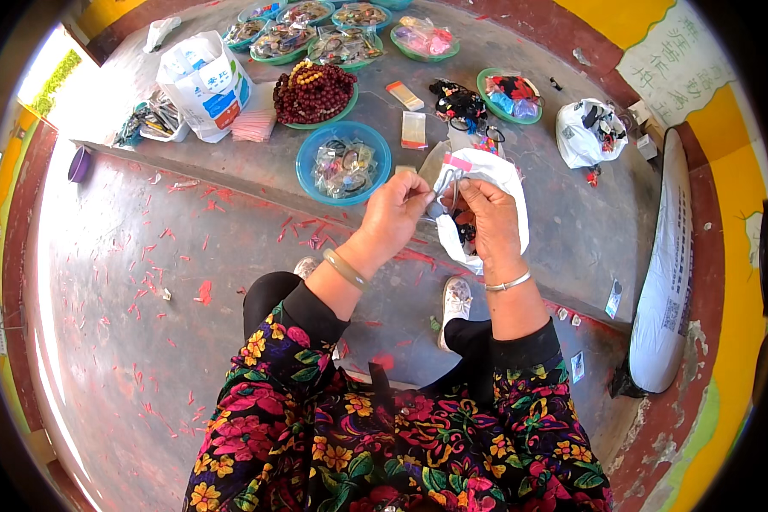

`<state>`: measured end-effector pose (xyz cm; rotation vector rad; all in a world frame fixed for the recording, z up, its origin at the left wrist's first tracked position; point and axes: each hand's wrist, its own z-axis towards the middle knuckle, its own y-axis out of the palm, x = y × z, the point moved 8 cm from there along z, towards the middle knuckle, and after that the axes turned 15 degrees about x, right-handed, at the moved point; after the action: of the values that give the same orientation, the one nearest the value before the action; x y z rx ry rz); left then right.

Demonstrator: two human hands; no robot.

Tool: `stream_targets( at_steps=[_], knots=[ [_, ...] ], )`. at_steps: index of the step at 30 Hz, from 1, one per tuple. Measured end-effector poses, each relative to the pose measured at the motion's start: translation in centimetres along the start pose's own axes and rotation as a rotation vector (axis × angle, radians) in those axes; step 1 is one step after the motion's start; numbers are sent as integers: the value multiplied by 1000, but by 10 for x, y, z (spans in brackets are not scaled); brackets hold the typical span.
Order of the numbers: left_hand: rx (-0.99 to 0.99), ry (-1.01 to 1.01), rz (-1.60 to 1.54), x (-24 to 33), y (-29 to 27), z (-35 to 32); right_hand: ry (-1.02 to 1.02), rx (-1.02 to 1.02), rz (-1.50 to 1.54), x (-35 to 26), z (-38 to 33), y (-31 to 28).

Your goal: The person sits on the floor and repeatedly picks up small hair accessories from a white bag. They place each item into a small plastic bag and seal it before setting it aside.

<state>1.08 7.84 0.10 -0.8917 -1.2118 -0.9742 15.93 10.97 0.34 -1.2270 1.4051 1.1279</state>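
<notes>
My left hand [392, 213] and my right hand [491, 218] come together in front of me, fingertips pinched. Between them is a thin grey looped band with a round grey piece [436, 209], which looks like a hair tie. Both hands seem to grip it, though the fingers cover part of it. Just beyond the fingertips shows a small pink strip [458, 161]; whether it is joined to the band I cannot tell. An open white plastic bag [509, 175] lies under and behind my right hand, with dark small items inside.
Left of the bag stands a blue basin [302, 167] of small clear packets. Beyond it are a green basin with dark red bead strings [316, 96], several packet-filled basins, and a white carrier bag [203, 81]. A raised step edge [230, 198] crosses ahead; red scraps litter the floor.
</notes>
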Motion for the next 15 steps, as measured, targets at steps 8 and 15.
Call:
stream_targets(
  at_steps=[8,15],
  knots=[
    [-41,-417,-327,-19,-3,1,-66,-14,58,-5,-3,6],
    [-164,-471,-435,-7,3,-7,-90,-40,-26,-8,-3,4]
  ],
)
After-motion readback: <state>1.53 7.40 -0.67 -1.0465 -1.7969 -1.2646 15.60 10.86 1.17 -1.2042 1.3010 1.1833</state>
